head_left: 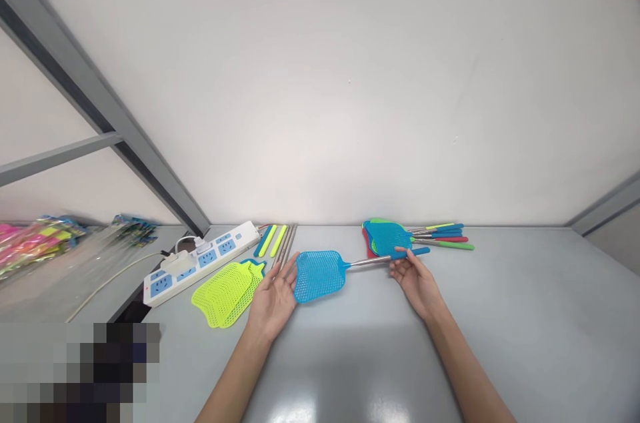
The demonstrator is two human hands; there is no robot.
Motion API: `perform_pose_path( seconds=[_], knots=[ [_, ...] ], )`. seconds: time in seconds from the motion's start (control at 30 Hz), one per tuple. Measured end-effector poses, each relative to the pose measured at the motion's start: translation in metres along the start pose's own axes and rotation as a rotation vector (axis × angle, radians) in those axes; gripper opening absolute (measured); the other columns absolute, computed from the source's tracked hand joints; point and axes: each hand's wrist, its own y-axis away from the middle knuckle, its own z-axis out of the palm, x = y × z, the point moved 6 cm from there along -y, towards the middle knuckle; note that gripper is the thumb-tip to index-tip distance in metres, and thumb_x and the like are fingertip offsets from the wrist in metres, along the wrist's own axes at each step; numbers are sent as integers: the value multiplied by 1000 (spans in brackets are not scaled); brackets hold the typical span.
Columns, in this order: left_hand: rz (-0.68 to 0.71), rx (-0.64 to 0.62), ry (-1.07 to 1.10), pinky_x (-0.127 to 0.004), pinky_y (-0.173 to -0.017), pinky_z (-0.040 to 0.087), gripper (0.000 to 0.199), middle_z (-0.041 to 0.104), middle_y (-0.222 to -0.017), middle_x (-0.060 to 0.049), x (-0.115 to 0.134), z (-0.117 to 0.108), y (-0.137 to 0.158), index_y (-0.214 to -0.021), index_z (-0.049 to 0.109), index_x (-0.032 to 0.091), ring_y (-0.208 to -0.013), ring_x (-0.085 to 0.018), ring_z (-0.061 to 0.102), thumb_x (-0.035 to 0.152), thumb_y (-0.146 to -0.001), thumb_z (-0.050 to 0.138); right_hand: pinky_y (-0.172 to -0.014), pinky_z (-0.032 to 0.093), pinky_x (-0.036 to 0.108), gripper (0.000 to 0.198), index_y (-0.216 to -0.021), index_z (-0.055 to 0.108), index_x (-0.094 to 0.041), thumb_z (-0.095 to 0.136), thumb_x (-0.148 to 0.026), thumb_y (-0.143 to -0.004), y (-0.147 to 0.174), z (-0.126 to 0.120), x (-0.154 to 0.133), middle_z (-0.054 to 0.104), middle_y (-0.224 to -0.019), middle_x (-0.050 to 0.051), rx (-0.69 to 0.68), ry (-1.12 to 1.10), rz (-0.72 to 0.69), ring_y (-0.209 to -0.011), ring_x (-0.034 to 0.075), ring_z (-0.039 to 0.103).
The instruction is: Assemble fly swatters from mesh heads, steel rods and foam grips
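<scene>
A blue fly swatter (pixel 320 276) with a metal shaft lies crosswise in front of me. My right hand (pixel 413 279) pinches its blue handle between thumb and fingers. Palm up with fingers apart, my left hand (pixel 275 299) is at the left edge of the swatter's head; whether it touches the edge I cannot tell. Behind my right hand lies a pile of assembled fly swatters (pixel 390 238) with blue, red, green and yellow handles. Left of my left hand are loose yellow swatter heads (pixel 225 293), with a blue one partly hidden beneath. Metal rods (pixel 287 243) lie beyond it.
A white power strip (pixel 205 261) with plugs stands at the left. Loose blue and yellow handles (pixel 273 241) lie beside it. Plastic-bagged goods (pixel 45 243) are at far left behind a grey frame (pixel 100 96). A pale wall (pixel 350 109) closes the grey table's back.
</scene>
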Motion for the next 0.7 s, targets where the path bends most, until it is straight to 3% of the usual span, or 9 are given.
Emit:
perform_pose_path(
  seconds=[0.3, 0.7],
  knots=[
    [11, 9, 13, -32, -82, 42, 44, 52, -115, -15, 2, -3, 0, -125, 35, 8, -104, -20, 50, 26, -84, 33, -59, 45, 26, 21, -84, 60, -20, 55, -35, -71, -2, -5, -2, 58, -63, 0, 25, -21, -9, -63, 13, 55],
    [10, -32, 14, -36, -85, 40, 43, 51, -116, -17, 0, 0, 0, -120, 43, 6, -106, -22, 49, 28, -85, 30, -55, 45, 26, 25, -86, 60, -21, 58, -39, -68, -3, -7, -2, 59, -64, 0, 69, 67, -39, -59, 14, 55]
  ],
)
